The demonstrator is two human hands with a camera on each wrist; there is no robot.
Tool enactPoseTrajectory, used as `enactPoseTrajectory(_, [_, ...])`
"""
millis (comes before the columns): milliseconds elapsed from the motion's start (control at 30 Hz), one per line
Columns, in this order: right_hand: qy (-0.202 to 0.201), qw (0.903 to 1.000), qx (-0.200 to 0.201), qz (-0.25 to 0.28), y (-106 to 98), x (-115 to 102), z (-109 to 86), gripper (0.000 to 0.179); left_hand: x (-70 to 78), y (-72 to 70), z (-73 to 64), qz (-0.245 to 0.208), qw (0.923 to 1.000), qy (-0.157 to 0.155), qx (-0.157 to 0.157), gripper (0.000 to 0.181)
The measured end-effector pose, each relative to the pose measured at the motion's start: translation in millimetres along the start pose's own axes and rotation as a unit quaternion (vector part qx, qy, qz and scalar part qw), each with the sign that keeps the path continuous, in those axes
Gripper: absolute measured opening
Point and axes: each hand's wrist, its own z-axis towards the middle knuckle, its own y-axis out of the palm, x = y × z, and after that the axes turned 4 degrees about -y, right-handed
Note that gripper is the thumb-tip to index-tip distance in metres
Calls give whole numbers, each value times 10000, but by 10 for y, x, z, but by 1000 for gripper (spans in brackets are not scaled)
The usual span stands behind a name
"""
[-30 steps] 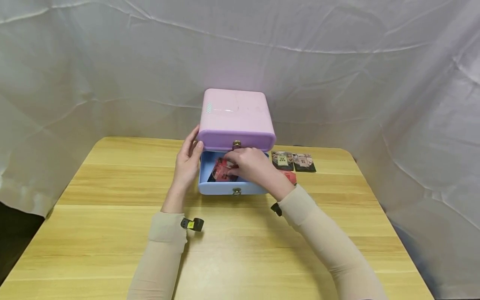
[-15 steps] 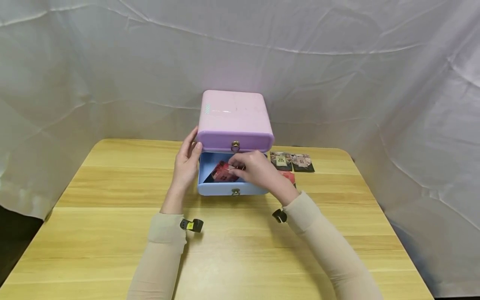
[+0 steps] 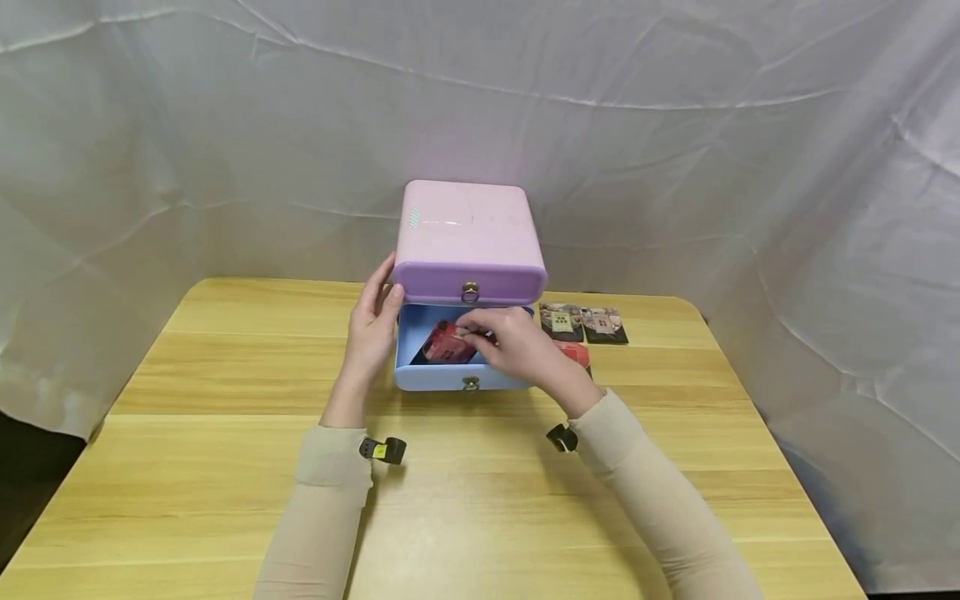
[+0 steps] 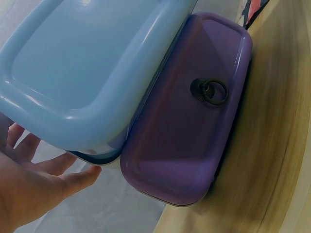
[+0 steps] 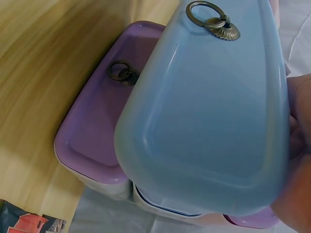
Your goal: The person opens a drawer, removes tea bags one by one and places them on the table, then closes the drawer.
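A small drawer cabinet [image 3: 471, 221] with a pink top stands at the table's far side. Its blue drawer [image 3: 431, 379] is pulled out beneath a purple one. Inside the drawer is a red-and-black packet [image 3: 446, 343], tilted, and my right hand [image 3: 519, 343] pinches its right corner between thumb and fingers. My left hand [image 3: 372, 329] rests against the cabinet's left side, fingers extended along it and thumb by the front edge. In the left wrist view a purple lower drawer front [image 4: 170, 136] with a ring pull shows below the blue one. The drawer hides the packet in both wrist views.
Two dark square packets, one with a green label [image 3: 562, 321] and one with a pink label [image 3: 605, 323], lie right of the cabinet. A red packet [image 3: 577, 353] shows partly behind my right wrist. White cloth [image 3: 300, 142] hangs behind the wooden table [image 3: 450, 500].
The packet's right side has risen with my right hand, which has shifted slightly right and now pinches its corner. My left hand keeps its place on the cabinet.
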Motion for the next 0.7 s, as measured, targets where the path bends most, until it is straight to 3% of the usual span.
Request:
enactPoseTrajectory(267, [166,9993,325,123,-68,-45,-25,16,11,-6,2,-68,10000,16,16,50])
enactPoseTrajectory(700, [285,9909,1248,-408,-172,-68,-86,16,19,-30,17,48,10000,-22,34,49])
